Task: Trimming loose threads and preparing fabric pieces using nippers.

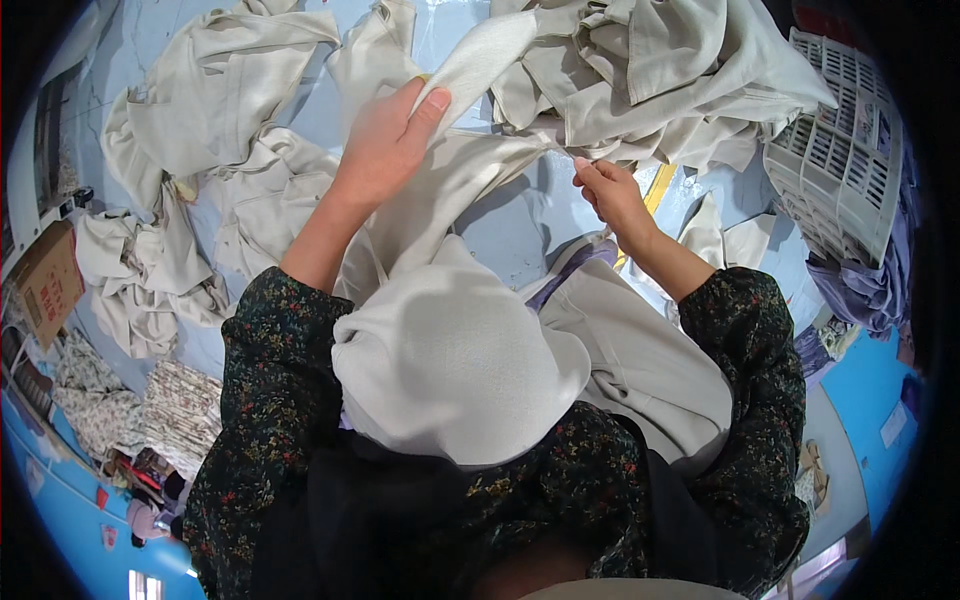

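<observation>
My left hand (pixel 395 140) grips a raised, folded strip of a beige garment (pixel 455 185), thumb on top. Further right, my right hand (pixel 615 200) is closed in a pinch, its fingertips at the thin, drawn-out end of the same cloth. Whether they hold the fabric edge or a thread on it is too small to tell. Between the hands the cloth's edge runs nearly straight. The garment's body falls towards my lap, where pale cloth (pixel 460 360) bulges. Beside it lies another beige piece (pixel 650 370) with a purple band (pixel 575 262).
Beige garments heap on the pale blue table (pixel 510 215) at the far left (pixel 220 95) and far right (pixel 660 70). A yellow strip (pixel 658 190) lies near my right wrist. A white plastic basket (pixel 835 140) stands right, with purple cloth (pixel 865 280) below. A cardboard box (pixel 50 285) is left.
</observation>
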The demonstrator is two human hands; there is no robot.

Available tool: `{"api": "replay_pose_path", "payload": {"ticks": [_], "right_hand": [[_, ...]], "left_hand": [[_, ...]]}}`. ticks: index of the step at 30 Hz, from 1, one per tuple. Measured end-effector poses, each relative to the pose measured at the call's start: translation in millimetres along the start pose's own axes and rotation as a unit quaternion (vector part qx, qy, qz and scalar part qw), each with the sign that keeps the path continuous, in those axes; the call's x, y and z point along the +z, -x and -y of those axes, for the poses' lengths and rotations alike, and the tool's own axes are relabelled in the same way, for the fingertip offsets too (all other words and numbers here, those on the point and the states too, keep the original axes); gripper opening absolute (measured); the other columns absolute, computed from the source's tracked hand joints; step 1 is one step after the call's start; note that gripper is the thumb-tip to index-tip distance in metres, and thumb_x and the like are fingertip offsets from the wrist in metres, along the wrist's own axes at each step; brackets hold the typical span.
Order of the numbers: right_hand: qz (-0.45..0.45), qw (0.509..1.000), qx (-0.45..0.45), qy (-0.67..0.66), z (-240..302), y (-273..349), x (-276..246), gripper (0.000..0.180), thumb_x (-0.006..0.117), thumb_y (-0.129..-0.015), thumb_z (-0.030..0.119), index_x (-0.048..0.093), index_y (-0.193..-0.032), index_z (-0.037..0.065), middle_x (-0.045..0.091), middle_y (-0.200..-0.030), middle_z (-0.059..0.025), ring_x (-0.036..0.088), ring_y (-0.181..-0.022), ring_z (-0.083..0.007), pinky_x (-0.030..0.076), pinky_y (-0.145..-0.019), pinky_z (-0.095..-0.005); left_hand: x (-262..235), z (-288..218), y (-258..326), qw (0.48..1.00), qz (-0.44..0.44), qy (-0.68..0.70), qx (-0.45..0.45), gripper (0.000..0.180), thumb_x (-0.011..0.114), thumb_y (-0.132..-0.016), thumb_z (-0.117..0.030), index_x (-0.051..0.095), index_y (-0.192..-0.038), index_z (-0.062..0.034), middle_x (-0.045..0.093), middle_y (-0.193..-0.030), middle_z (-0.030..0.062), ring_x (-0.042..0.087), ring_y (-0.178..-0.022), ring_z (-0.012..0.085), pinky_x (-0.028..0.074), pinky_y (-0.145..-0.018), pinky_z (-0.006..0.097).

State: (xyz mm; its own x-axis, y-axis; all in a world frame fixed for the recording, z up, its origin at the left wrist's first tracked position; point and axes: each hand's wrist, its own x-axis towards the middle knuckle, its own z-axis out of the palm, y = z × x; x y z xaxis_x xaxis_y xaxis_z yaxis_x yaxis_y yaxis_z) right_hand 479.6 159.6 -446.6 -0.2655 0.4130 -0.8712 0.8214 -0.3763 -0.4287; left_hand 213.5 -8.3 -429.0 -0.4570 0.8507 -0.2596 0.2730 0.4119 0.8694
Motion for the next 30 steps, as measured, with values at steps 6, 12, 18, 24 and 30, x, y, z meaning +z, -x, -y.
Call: {"api": "replay_pose_path", "payload": {"ticks": [6,12,18,24,30], "right_hand": [[-0.005,0.998,-0.057,-0.041,-10.2,-19.1,17.9,0.039,0.061,-0.096,0.045,0.061,-0.083,0.007,0.043,-0.064,0.0067,0.033,-0.054,-0.0047,0.024,-0.048,-0.0236],[0.102,0.990,-0.054,-0.082,6.8,-10.9,12.7,0.035,0.057,-0.100,0.041,0.061,-0.089,0.008,0.040,-0.062,0.0063,0.029,-0.051,-0.0054,0.023,-0.047,-0.0238],[0.130,0.948,-0.176,-0.230,96.8,43.5,18.9,0.022,0.066,-0.096,0.033,0.062,-0.095,0.011,0.057,-0.064,0.0029,0.034,-0.050,-0.0027,0.022,-0.046,-0.0207],[-0.015,0.851,-0.469,-0.234,170.0,83.9,-75.3,0.017,0.063,-0.092,0.012,0.066,-0.106,0.001,0.068,-0.089,-0.0055,0.057,-0.064,-0.0080,0.041,-0.060,-0.0181],[-0.050,0.796,-0.522,-0.303,169.8,86.4,-289.8,0.023,0.055,-0.102,0.013,0.063,-0.110,-0.007,0.061,-0.085,-0.0073,0.029,-0.052,-0.0061,0.024,-0.052,-0.0229]], "left_hand": [[-3.8,4.9,6.2,1.000,-0.012,-0.014,-0.011,0.050,0.044,-0.103,-0.042,0.059,-0.095,0.0049,0.059,-0.077,0.0253,0.057,-0.077,0.0429,0.044,-0.072,0.046],[-1.7,8.6,13.8,1.000,0.002,-0.026,-0.012,0.048,0.046,-0.102,-0.042,0.062,-0.098,0.0036,0.062,-0.080,0.0242,0.059,-0.081,0.0441,0.046,-0.075,0.046],[30.0,-32.9,3.8,0.990,0.052,-0.069,0.111,0.039,0.061,-0.096,-0.038,0.063,-0.105,-0.0004,0.064,-0.090,0.0214,0.061,-0.089,0.0418,0.047,-0.081,0.045],[9.4,-29.6,-8.1,0.956,-0.113,-0.115,0.244,0.069,0.075,-0.083,-0.034,0.048,-0.138,-0.0033,0.051,-0.133,0.0197,0.047,-0.125,0.0382,0.037,-0.104,0.047],[9.4,34.9,-27.1,0.962,-0.155,-0.169,0.146,0.083,0.081,-0.076,-0.025,0.040,-0.145,-0.0013,0.044,-0.142,0.0204,0.042,-0.131,0.0404,0.033,-0.108,0.049]]}}
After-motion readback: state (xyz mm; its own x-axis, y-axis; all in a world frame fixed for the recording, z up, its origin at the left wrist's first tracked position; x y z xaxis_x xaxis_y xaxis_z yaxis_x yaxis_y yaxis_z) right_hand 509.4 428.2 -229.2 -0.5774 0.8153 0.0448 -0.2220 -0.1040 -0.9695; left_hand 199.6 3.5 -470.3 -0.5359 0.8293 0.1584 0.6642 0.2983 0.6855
